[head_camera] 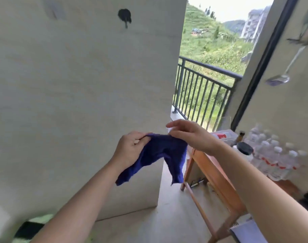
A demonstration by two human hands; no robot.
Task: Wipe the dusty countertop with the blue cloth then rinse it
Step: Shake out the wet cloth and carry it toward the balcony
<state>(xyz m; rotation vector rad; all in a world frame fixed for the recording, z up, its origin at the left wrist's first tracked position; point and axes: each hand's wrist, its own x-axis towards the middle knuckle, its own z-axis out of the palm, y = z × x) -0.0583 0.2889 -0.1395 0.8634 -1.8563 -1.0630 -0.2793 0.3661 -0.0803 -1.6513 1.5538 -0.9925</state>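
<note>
In mid-air, at frame centre, blue cloth [160, 155]: soft, napped fabric, top hem stretched between two hands, two limp corners drooping toward 7 and 5 o'clock. At its 9 o'clock, left hand [130, 148]: grip closed, fingers curled over the hem, thumb pressed against the fabric. At its 1 o'clock, right hand [190, 135]: grip pinching the other end of the hem from below, upper fingers [174, 124] straight and lifted off the cloth. Bare forearms reaching in from 7 and 4 o'clock.

Behind, from 9 to 12 o'clock, pale matte wall [70, 93] with a round black hook [124, 15] high at 11 o'clock. At 4 o'clock of the cloth, wooden surface [218, 174], orange-brown, on slim legs and rails; on it a shrink-wrapped pack of clear water bottles [276, 160] with white caps, and just beside that, at its 9 o'clock, a white jar [244, 149] with a black lid. At 1 o'clock, dark metal railing [202, 92] of thin upright bars, green hillside beyond. At 2 o'clock, shiny metal ladle [279, 78] hanging against the right-hand wall.
</note>
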